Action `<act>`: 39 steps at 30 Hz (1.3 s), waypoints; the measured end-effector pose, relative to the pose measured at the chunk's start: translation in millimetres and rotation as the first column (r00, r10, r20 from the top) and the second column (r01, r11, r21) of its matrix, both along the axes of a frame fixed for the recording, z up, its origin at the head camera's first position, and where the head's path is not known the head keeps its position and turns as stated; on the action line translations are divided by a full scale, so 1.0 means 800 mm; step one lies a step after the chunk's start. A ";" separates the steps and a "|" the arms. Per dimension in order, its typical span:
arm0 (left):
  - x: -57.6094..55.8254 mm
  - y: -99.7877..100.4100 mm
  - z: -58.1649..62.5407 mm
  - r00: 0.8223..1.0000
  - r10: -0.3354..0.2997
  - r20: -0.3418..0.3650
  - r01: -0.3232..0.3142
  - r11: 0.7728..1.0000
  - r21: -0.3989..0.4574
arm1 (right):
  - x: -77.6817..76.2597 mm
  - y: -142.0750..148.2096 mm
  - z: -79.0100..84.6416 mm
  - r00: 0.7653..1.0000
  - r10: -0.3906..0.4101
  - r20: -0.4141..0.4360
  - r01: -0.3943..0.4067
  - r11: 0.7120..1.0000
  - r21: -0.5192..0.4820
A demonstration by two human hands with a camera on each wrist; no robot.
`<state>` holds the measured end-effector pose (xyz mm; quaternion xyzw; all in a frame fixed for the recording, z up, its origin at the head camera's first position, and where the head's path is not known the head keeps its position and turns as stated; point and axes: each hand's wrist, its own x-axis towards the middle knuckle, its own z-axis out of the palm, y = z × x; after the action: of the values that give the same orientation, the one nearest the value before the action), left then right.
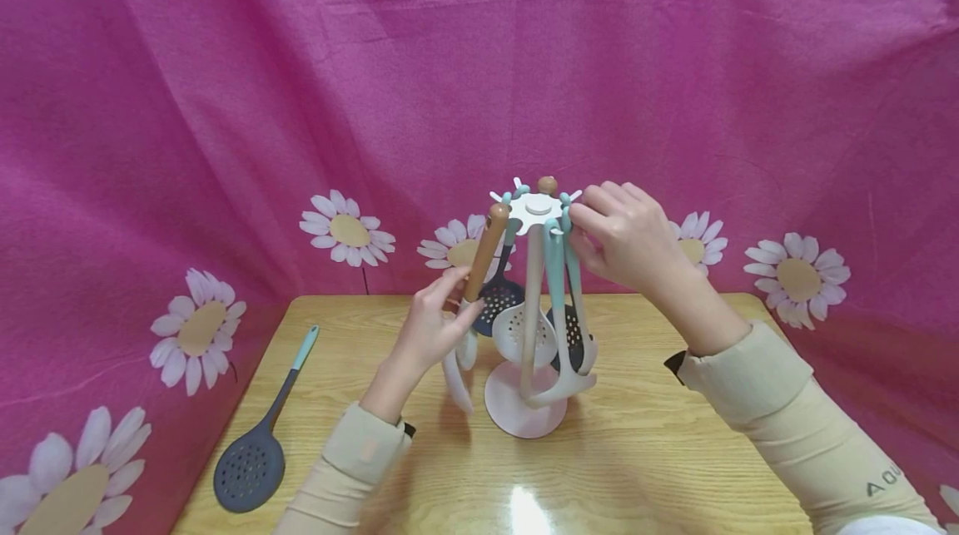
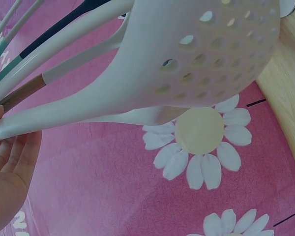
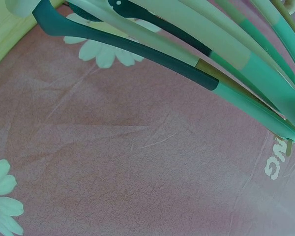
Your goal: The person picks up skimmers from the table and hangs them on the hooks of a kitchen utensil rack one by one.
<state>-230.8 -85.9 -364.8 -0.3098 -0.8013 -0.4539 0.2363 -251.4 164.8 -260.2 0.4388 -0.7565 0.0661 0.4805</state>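
In the head view a white rotating utensil rack (image 1: pixel 538 208) stands on a round pale pink base (image 1: pixel 526 414). Several utensils hang around it. My left hand (image 1: pixel 430 319) grips the wooden handle (image 1: pixel 489 252) of a white slotted spoon at the rack's left side; the spoon's perforated bowl (image 2: pixel 211 54) fills the left wrist view. The handle's top is close to the rack's rim. At the rack's right rim, my right hand (image 1: pixel 625 231) has curled fingers around a hook beside the mint handles (image 1: pixel 554 260); its fingertips are partly hidden. Mint handles (image 3: pixel 265 83) show in the right wrist view.
A dark slotted turner (image 1: pixel 250 464) with a mint handle end lies at the left of the wooden table (image 1: pixel 637 452). A white skimmer (image 1: pixel 524 334) and a dark skimmer (image 1: pixel 498 302) hang on the rack. Behind the table hangs a magenta cloth (image 1: pixel 637 86) with daisies.
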 end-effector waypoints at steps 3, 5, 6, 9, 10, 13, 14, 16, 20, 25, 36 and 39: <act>0.000 0.001 -0.001 1.000 -0.002 -0.001 0.002 1.000 0.001 | 0.000 0.000 0.000 1.000 0.002 -0.003 -0.002 1.000 0.000; 0.000 0.002 -0.002 1.000 0.000 -0.004 0.000 1.000 0.003 | 0.000 0.000 0.000 1.000 0.005 -0.005 -0.005 1.000 -0.001; -0.001 0.002 -0.002 1.000 0.000 -0.005 0.000 1.000 0.003 | 0.000 0.000 0.000 1.000 0.006 -0.005 -0.006 1.000 0.000; -0.001 0.003 -0.003 1.000 0.006 -0.008 -0.006 1.000 -0.002 | 0.000 0.000 0.000 1.000 0.004 -0.006 -0.004 1.000 0.001; -0.002 0.004 -0.003 1.000 0.006 -0.008 -0.006 1.000 -0.002 | 0.000 0.000 0.000 1.000 0.003 -0.006 -0.003 1.000 0.001; -0.002 0.005 -0.003 1.000 0.009 -0.011 -0.009 1.000 -0.001 | 0.000 0.000 0.000 1.000 -0.001 -0.005 0.001 1.000 0.001; -0.002 0.005 -0.003 1.000 0.009 -0.011 -0.009 1.000 0.000 | 0.000 0.001 0.000 1.000 0.000 -0.005 0.000 1.000 0.000; -0.002 0.006 -0.004 1.000 0.010 -0.011 -0.010 1.000 0.005 | 0.000 0.001 0.000 1.000 0.002 -0.004 -0.002 1.000 -0.002; -0.002 0.008 -0.005 1.000 0.010 -0.004 -0.009 1.000 0.016 | 0.000 0.000 0.000 1.000 0.004 -0.002 -0.004 1.000 -0.005; -0.002 0.009 -0.007 1.000 0.014 0.010 -0.014 1.000 0.019 | 0.000 0.000 0.000 1.000 0.003 0.003 -0.003 1.000 -0.004; -0.002 0.012 -0.009 1.000 0.018 -0.003 -0.018 1.000 0.018 | 0.001 0.000 -0.001 1.000 0.002 0.004 -0.002 1.000 -0.005; -0.003 0.013 -0.010 1.000 0.021 -0.006 -0.021 1.000 0.020 | 0.000 0.000 -0.001 1.000 0.001 0.001 -0.001 1.000 -0.005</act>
<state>-233.5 -75.5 -373.1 -0.3001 -0.7994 -0.4584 0.2466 -251.0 164.8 -260.7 0.4379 -0.7563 0.0684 0.4812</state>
